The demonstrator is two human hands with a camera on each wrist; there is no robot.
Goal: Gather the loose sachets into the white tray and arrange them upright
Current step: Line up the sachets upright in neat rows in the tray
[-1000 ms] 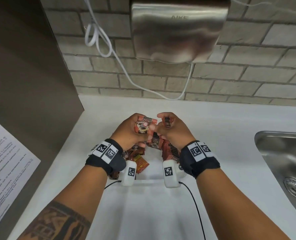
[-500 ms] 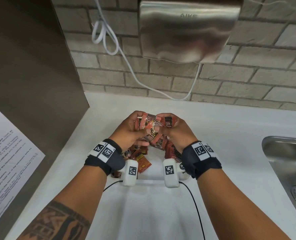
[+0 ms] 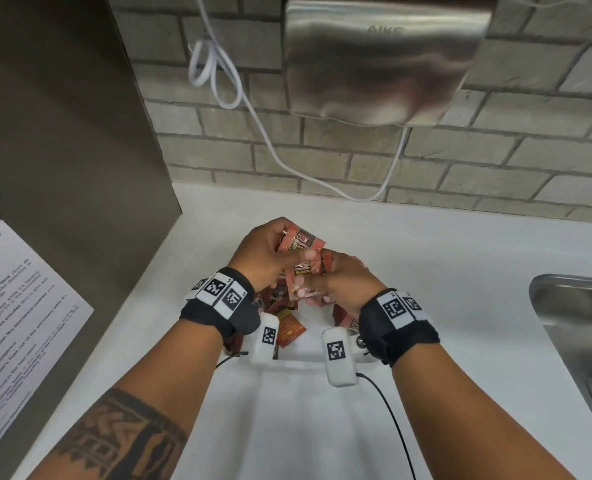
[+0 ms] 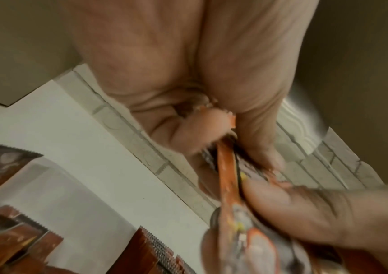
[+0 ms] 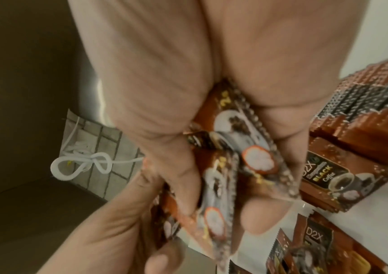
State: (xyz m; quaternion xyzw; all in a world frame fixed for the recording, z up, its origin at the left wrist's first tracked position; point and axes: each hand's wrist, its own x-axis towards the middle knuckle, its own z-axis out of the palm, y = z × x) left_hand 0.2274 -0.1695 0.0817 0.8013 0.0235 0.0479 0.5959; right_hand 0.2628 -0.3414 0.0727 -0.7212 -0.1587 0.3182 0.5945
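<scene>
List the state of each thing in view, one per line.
left hand: grips a bunch of sachets, raised above the tray.
right hand: grips sachets too, just below the left.
held sachets: fanned between both hands, not yet set down.
sachets in tray: some lying loose, some stacked on edge.
white tray: on the counter, partly filled.
sink: dry, nothing visible in it.

Your head camera looks forward and down from above the worktop point(image 3: 426, 271), facing the brick wall point(image 3: 495, 161) behind it. Your left wrist camera sits very close behind the left hand point(image 4: 188, 64), looking along it toward that wall. Your right wrist camera is equally near the right hand point(image 5: 200, 55). All three views share the sachets point(image 3: 299, 242) held above the worktop.
</scene>
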